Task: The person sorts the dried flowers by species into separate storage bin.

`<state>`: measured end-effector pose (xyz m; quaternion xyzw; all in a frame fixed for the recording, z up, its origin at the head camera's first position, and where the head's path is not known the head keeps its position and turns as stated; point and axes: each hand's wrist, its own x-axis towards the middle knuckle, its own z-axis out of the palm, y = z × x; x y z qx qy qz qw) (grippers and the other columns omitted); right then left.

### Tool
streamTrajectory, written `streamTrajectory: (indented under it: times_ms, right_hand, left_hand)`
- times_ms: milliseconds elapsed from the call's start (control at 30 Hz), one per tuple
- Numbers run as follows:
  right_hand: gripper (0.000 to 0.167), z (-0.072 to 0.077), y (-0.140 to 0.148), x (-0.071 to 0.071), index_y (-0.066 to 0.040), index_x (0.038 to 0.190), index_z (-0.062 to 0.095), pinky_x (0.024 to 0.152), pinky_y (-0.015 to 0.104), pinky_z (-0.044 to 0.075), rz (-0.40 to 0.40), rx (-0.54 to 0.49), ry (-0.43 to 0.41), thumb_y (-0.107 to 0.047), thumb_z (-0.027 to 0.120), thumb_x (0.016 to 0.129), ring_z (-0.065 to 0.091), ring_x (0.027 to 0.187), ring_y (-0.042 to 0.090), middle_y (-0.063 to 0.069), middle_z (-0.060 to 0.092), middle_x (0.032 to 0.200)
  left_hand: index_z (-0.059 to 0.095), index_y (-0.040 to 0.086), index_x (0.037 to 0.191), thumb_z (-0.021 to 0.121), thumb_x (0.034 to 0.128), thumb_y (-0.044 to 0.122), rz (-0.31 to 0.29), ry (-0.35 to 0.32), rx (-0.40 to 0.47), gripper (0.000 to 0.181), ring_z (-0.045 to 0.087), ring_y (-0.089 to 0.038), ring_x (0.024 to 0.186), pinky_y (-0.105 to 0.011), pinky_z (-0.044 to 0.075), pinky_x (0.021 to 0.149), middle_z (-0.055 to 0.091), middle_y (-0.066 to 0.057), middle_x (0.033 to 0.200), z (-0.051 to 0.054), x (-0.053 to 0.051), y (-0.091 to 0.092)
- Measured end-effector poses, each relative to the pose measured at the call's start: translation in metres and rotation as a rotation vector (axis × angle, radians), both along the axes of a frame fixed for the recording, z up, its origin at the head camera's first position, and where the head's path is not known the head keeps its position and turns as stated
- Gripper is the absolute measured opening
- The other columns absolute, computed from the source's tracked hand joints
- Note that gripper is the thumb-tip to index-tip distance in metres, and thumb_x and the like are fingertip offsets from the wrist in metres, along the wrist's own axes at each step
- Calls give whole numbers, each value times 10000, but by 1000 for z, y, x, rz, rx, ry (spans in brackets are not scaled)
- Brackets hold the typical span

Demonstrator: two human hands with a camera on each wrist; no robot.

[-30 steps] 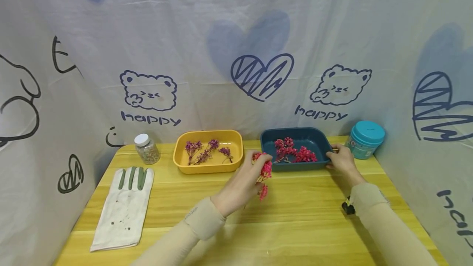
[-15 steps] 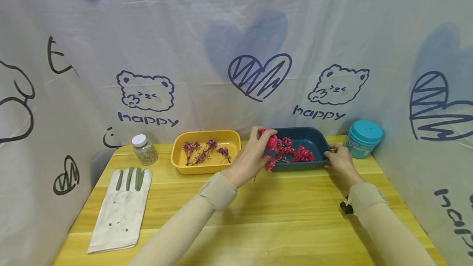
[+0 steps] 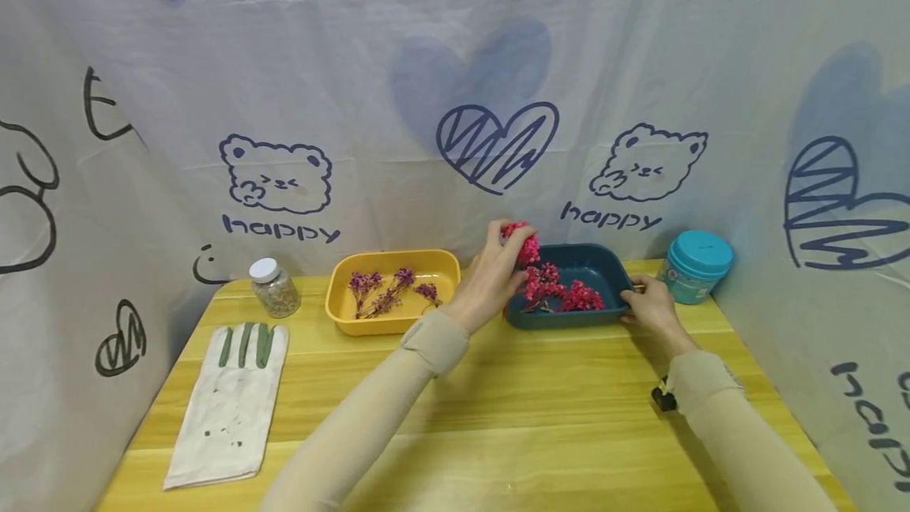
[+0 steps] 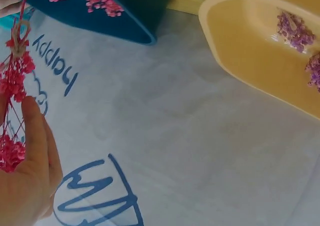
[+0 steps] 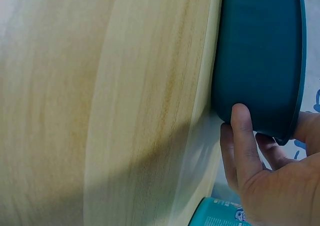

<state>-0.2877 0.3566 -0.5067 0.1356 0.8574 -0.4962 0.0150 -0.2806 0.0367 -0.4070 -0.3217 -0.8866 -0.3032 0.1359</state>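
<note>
My left hand (image 3: 490,279) pinches a sprig of pink dried flowers (image 3: 524,245) above the left end of a dark blue tray (image 3: 599,265). In the left wrist view, the sprig's bound stems (image 4: 19,46) point away from the fingers. More pink flowers (image 3: 579,296) lie inside the blue tray. At that tray's right end, my right hand (image 3: 656,308) grips the rim; the right wrist view has its fingers (image 5: 243,141) against the outer wall, with the thumb partly hidden. Left of the blue tray stands a yellow tray (image 3: 370,327) holding purple dried sprigs (image 3: 387,295).
A lidded clear jar (image 3: 276,291) stands at the back left of the wooden table (image 3: 540,433), with a white and green glove (image 3: 231,409) in front. Beside my right hand is a teal tub (image 3: 697,267). Printed cloth (image 3: 370,85) hangs close behind the trays.
My left hand has carried the pink sprig from in front of the gap between the trays up and right, over the blue tray. My right hand keeps its hold on the rim.
</note>
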Motion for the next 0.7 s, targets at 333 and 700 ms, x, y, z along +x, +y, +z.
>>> streamTrajectory:
  times_ms: [333,700]
  right_hand:
    - [465,-2,0,-2,138,1459,468,672,314,671,-3,-2,8,-67,540,1049,654,686,55,295,574,1223]
    - [448,0,0,0,135,1455,471,679,324,673,-12,0,-3,-64,537,1059,644,691,59,252,561,1169]
  left_hand:
    - [452,196,1519,739,970,61,11,63,-47,634,711,-296,1031,-348,644,867,364,-176,1548,-14,-23,29]
    - [456,237,1520,693,977,3,31,1,-163,637,653,-305,1110,-368,619,813,340,-157,1582,-36,-35,49]
